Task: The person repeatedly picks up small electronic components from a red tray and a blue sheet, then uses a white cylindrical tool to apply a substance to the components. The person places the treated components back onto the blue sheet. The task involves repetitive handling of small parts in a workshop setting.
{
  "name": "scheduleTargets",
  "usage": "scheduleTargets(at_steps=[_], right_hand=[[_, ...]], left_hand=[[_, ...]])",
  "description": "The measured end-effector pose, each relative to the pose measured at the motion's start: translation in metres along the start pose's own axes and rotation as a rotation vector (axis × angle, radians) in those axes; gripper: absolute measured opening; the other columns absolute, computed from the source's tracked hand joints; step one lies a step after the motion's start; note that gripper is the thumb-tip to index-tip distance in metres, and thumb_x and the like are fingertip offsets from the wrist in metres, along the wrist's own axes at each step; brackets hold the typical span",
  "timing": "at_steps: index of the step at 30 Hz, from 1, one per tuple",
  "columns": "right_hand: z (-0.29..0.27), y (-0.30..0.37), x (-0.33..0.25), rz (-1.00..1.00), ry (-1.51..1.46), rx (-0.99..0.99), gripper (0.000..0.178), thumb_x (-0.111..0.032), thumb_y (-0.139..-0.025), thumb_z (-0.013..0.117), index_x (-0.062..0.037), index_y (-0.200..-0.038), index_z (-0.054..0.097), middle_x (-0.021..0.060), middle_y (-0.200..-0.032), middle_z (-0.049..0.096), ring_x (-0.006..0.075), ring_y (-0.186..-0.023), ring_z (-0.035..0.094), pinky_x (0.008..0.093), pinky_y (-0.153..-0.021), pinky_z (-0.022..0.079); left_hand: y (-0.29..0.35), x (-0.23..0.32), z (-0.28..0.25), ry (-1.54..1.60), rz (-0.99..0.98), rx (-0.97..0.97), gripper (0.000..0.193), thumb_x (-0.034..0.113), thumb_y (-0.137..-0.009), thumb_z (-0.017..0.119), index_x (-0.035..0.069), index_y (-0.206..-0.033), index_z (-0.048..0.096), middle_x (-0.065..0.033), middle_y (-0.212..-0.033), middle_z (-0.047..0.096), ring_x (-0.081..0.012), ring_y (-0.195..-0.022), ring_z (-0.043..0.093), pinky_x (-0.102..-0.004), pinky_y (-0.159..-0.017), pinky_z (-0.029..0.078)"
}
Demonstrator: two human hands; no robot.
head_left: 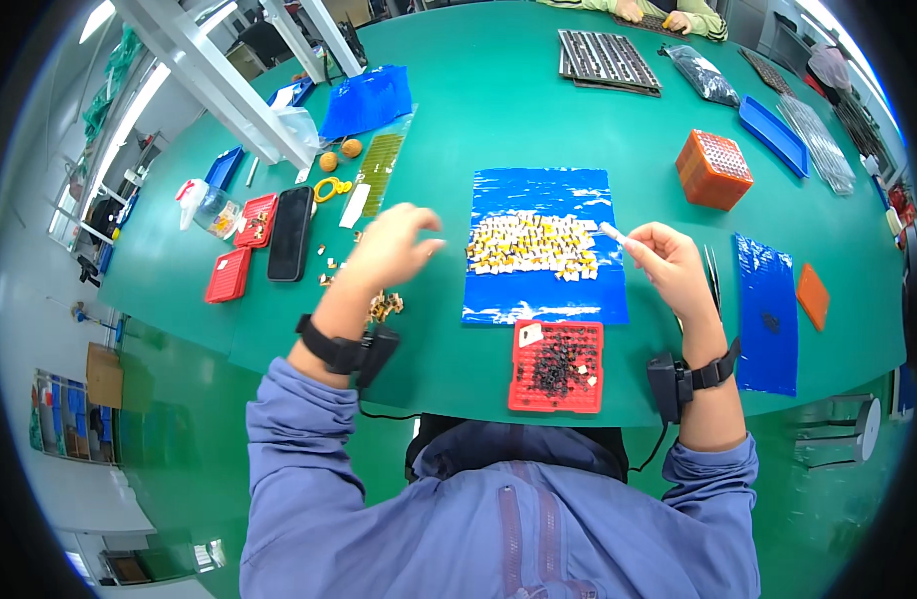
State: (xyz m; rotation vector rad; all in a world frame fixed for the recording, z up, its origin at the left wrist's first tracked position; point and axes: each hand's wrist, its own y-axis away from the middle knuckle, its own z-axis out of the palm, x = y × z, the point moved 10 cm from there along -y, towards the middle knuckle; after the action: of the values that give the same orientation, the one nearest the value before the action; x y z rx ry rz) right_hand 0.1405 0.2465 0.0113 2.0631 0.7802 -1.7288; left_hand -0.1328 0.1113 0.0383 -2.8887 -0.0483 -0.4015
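Small white-and-yellow pieces [531,243] lie massed on a blue sheet [543,192] at the frame's centre. Just right of them, the right hand [670,264] has its fingers pinched on a slim white object [612,233]. At centre left, the slightly blurred left hand [391,246] has parted, curved fingers, seemingly holding nothing. Below the sheet, a red tray [590,400] of black bits [555,369] sits on the green table [468,100].

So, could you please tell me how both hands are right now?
Left hand: partly open, nothing visible in it.
Right hand: closed, holding a small white piece.
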Motion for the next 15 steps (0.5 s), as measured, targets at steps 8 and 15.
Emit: scheduleTargets(at_steps=[8, 15], right_hand=[[0.004, 0.002, -0.004, -0.026, -0.007, -0.036, 0.013, -0.012, -0.085, 0.062, 0.0001, -0.083, 0.061, -0.0046, -0.065, 0.053, 0.001, -0.059, 0.043, 0.0179, -0.051, 0.031], [0.001, 0.005, -0.008, -0.02, -0.029, -0.015, 0.012, -0.012, -0.085, 0.062, 0.0, -0.084, 0.061, -0.0039, -0.067, 0.055, 0.0013, -0.06, 0.044, 0.0176, -0.051, 0.033]], left_hand=[[0.044, -0.095, -0.007, 0.126, -0.378, -0.088, 0.015, 0.008, -0.076, 0.065, 0.002, -0.089, 0.065, -0.0098, -0.08, 0.062, -0.0179, -0.076, 0.059, -0.0308, -0.071, 0.048], [0.049, -0.09, 0.002, 0.167, -0.427, -0.111, 0.01, 0.006, -0.078, 0.063, -0.001, -0.084, 0.06, -0.0104, -0.071, 0.06, -0.0173, -0.065, 0.057, -0.0306, -0.062, 0.046]])
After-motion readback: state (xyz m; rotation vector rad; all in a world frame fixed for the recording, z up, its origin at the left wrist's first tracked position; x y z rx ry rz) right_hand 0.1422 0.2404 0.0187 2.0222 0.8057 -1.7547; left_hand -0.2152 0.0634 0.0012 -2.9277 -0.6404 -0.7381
